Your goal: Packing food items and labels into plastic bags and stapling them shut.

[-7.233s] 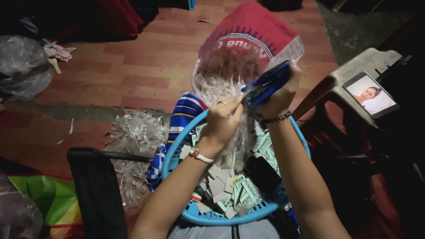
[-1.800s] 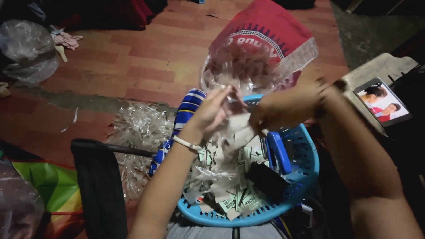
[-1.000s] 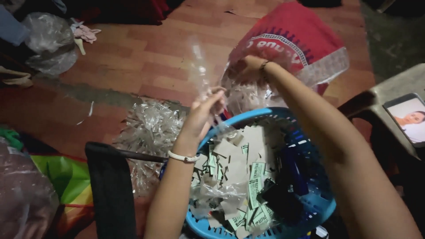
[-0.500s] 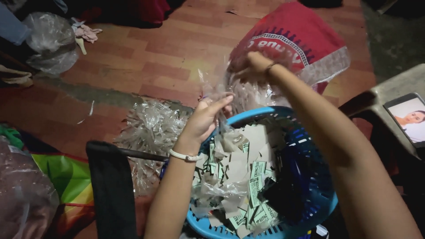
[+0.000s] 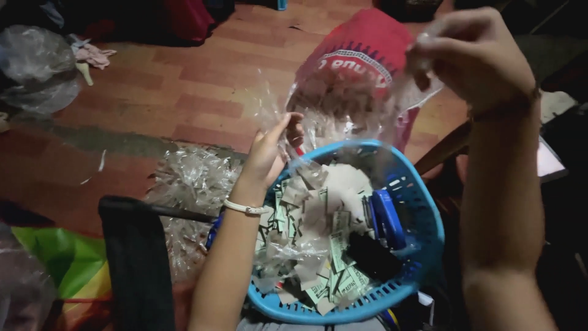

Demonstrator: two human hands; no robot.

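Above the blue basket (image 5: 422, 236), left hand (image 5: 269, 153) at nine and right hand (image 5: 474, 52) at two pinch a clear plastic bag (image 5: 343, 107) taut, spreading its mouth.

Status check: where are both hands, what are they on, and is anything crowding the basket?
Left hand and right hand stretch a clear plastic bag above the blue basket. Basket holds paper slips and a blue stapler. Loose plastic pile lies beside it.

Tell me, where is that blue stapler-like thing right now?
In the head view, the blue stapler-like tool lies inside the blue basket, along its right wall, beside the paper slips.
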